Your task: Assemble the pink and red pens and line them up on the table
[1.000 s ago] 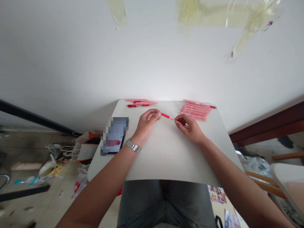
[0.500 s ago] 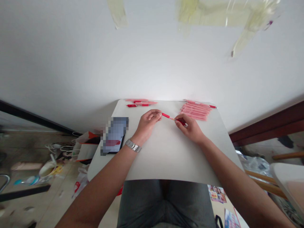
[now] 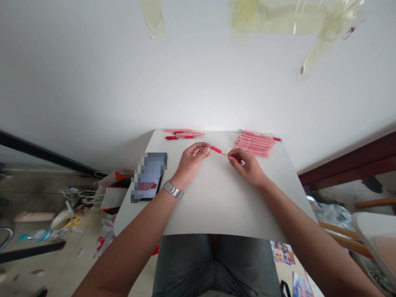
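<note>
A red pen (image 3: 215,149) is held between my two hands above the white table (image 3: 213,202). My left hand (image 3: 194,159), with a steel-banded watch on its wrist, pinches the pen's tip end. My right hand (image 3: 247,165) is closed round the red rear part at the other end, which its fingers partly hide. A thin, pale stretch of the pen shows between the red grip and my right fingers. Beyond my right hand lies a pile of pink pens or tubes (image 3: 255,144). Several red and pink pen pieces (image 3: 185,135) lie beyond my left hand.
A phone with a blurred screen (image 3: 151,175) lies at the table's left side. A white wall (image 3: 198,82) rises behind the far edge. On the floor at left are an open box (image 3: 114,192) and a bottle (image 3: 38,235). A white stool (image 3: 375,231) stands at right.
Both hands keep their hold on the pen and have barely moved. The red grip sits very slightly higher than before. The pens and phone on the table are unmoved.
</note>
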`<action>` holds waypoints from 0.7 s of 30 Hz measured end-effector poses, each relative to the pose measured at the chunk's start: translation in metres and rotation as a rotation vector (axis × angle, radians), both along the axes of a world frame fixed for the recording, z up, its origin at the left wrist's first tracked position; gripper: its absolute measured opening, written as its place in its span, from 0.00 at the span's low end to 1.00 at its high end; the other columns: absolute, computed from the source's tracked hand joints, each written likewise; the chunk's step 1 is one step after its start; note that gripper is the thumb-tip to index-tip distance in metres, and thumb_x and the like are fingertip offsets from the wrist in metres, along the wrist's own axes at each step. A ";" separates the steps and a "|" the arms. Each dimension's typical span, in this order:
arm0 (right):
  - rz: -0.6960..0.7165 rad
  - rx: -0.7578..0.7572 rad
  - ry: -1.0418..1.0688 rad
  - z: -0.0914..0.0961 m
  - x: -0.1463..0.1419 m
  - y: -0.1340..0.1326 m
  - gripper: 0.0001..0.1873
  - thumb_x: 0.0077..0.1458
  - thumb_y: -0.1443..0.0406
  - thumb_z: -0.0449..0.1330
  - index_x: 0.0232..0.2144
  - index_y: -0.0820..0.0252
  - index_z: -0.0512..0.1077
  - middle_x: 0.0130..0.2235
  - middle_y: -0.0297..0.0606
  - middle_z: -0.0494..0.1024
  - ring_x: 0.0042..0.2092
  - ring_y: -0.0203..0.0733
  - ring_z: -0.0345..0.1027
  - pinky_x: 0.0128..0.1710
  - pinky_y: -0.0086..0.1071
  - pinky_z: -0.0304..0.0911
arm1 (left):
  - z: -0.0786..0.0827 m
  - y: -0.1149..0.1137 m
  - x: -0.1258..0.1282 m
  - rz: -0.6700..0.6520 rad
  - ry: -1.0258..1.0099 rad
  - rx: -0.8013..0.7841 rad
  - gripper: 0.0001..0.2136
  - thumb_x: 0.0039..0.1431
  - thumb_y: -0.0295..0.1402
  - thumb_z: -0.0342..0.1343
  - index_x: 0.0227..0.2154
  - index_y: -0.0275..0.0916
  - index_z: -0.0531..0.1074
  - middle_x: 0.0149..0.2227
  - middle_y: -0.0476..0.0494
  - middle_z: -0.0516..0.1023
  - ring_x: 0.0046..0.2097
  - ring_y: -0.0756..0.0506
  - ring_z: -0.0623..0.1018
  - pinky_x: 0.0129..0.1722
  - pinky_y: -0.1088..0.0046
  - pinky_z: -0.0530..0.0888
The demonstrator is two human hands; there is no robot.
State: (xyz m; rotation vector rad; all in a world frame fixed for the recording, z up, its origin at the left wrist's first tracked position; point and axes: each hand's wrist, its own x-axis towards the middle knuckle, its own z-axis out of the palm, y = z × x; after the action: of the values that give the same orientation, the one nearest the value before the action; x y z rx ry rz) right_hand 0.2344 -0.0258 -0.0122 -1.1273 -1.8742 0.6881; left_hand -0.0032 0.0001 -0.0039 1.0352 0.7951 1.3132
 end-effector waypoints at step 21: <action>-0.018 -0.002 0.035 0.000 0.001 0.000 0.12 0.71 0.53 0.57 0.45 0.55 0.70 0.36 0.37 0.77 0.35 0.41 0.70 0.37 0.36 0.65 | -0.004 0.012 -0.018 0.231 0.616 0.376 0.06 0.65 0.34 0.62 0.42 0.40 0.79 0.43 0.42 0.83 0.44 0.45 0.83 0.49 0.66 0.81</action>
State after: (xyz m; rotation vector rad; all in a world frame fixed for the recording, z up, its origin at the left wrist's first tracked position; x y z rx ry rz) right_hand 0.2353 -0.0261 -0.0121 -1.1252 -1.8324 0.6951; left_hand -0.0211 0.0122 -0.0082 1.7358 1.1785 1.3816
